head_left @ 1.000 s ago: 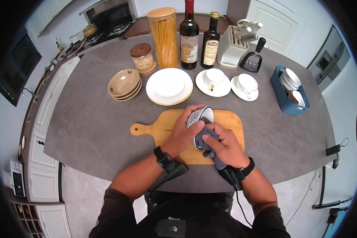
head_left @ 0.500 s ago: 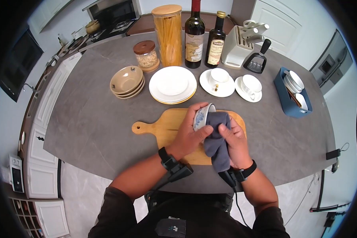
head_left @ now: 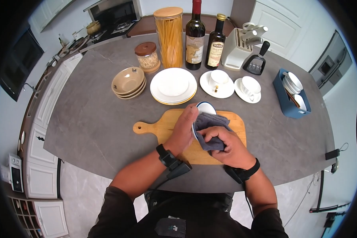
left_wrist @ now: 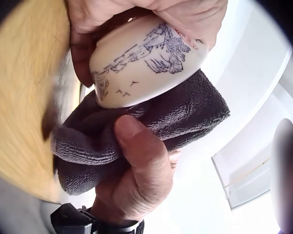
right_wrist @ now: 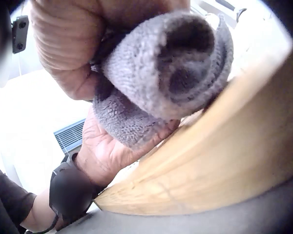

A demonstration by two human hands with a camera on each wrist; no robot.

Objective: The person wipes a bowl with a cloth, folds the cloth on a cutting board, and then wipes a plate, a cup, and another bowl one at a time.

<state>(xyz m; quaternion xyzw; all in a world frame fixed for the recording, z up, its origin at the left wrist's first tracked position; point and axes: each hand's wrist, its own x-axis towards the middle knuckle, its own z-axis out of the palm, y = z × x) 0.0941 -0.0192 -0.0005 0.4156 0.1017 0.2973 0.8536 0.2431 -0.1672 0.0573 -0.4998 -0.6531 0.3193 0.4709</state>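
Note:
Over the wooden cutting board (head_left: 236, 119), my left hand (head_left: 181, 129) grips a small bowl (head_left: 206, 107) by its outer side, tilted with its mouth toward the right. The bowl is white with a blue rim, and the left wrist view shows a blue drawing on its outer wall (left_wrist: 146, 63). My right hand (head_left: 235, 150) pinches a bunched dark grey cloth (head_left: 212, 121) against the bowl's mouth. In the left wrist view the right thumb (left_wrist: 132, 129) lies on the cloth just below the rim. Cloth covers much of the bowl's inside.
Behind the board stand brown bowls (head_left: 127, 80), stacked white plates (head_left: 173, 84) and two cups (head_left: 219, 78) on saucers. Farther back are a pasta jar (head_left: 169, 39), two bottles (head_left: 195, 43) and a knife block (head_left: 236, 49). A blue bin (head_left: 283, 97) holding dishes stands right.
The right hand has shifted its grip on the cloth, which hung down half a second ago and is now bunched at the bowl's mouth. The left hand has turned the bowl.

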